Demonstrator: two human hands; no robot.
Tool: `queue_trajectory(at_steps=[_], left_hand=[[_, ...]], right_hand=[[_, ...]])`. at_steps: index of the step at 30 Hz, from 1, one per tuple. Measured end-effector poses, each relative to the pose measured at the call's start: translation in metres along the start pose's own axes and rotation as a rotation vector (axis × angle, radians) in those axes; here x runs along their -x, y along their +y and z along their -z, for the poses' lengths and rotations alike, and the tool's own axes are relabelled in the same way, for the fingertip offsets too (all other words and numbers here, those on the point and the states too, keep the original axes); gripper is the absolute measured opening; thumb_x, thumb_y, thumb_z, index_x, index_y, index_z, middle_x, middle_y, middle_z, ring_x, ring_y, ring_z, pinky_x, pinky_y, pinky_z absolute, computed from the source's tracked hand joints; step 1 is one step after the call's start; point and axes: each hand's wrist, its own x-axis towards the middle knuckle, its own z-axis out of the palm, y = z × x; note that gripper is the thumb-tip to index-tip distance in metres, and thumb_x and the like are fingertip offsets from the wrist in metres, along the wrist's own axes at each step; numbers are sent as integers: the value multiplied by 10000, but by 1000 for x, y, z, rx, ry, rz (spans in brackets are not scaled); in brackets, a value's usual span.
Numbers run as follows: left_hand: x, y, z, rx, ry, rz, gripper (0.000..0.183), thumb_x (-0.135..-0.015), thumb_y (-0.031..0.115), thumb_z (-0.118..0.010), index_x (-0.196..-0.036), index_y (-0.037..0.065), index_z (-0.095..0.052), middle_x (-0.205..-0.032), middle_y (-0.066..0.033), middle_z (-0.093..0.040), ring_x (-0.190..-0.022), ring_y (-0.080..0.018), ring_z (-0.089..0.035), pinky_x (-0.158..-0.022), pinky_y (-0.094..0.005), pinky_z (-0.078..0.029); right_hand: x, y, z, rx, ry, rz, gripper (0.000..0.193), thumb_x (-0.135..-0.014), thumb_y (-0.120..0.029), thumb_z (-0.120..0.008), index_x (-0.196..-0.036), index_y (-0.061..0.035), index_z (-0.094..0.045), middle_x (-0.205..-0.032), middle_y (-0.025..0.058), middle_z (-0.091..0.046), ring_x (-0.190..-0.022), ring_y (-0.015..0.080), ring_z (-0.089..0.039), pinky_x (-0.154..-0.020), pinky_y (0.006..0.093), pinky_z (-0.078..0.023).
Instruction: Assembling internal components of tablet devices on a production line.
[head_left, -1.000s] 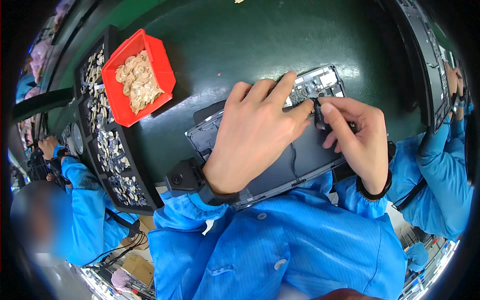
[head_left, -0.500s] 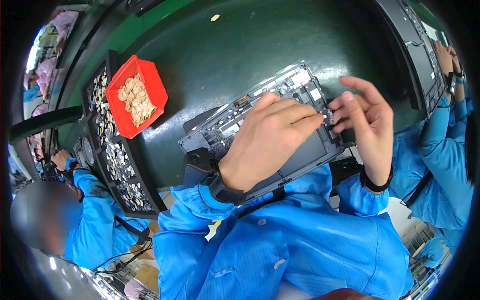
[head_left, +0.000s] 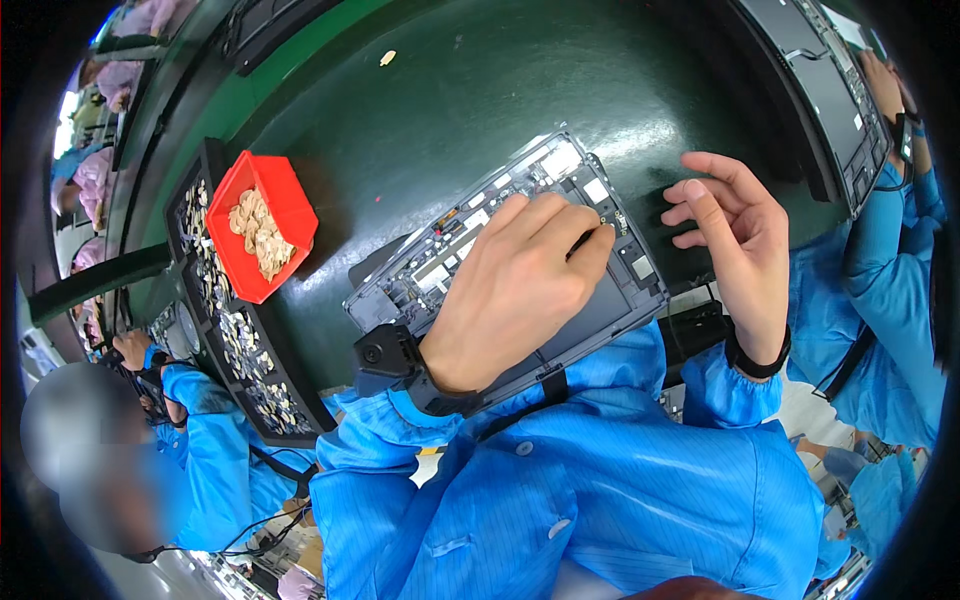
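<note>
An opened laptop base (head_left: 612,300), grey-edged with bare circuit boards and dark panels, lies at a slant on the green table in front of me. My left hand (head_left: 525,285) rests over its middle with the fingers curled in. Whatever those fingertips hold, if anything, is hidden beneath the hand. To the right of the base, my right hand (head_left: 745,245) is raised with bent, spread fingers and nothing visible in it. Black bands circle both of my wrists.
Left of the base stands a red bin (head_left: 303,195) of small beige pieces (head_left: 262,238), against a compartmented black tray (head_left: 290,365) of similar bits. One loose beige piece (head_left: 388,58) lies farther back. Another opened laptop (head_left: 815,85) is at right by a co-worker's hand (head_left: 880,88). Another person sits at left.
My left hand has drawn back leftward from the base's right edge, its fingers curling more. My right hand has stayed nearly in place. The laptop base shows slightly farther left in view.
</note>
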Motion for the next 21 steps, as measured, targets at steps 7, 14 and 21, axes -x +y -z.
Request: queue_trajectory(at_steps=[7, 14, 21], left_hand=[[-1, -3, 2, 38, 0, -4, 234, -799, 71, -819, -1024, 32, -765, -1028, -83, -730, -916, -256, -692, -788, -378, -540], [-2, -5, -3, 80, 49, -4, 213, -806, 90, -838, -997, 21, -773, -1002, -91, -725, -882, -270, -687, -785, -387, -555], [0, -6, -8, 119, 85, 4, 198, -818, 100, -838, -994, 29, -785, -981, -87, -723, -879, -265, -684, -780, -382, -538]], right_hand=[[0, 1, -2, 12, -2, -26, 288, -1050, -145, -687, -1287, 20, -675, -1051, 99, -764, -929, 129, -726, -757, 246, -564], [0, 1, -6, 53, -11, -30, 272, -1041, -149, -698, -1270, -4, -696, -1043, 70, -762, -925, 109, -710, -754, 249, -561], [1, 0, -9, 100, -16, -29, 250, -1025, -135, -705, -1236, -1, -718, -1019, 52, -759, -904, 89, -693, -731, 234, -536]])
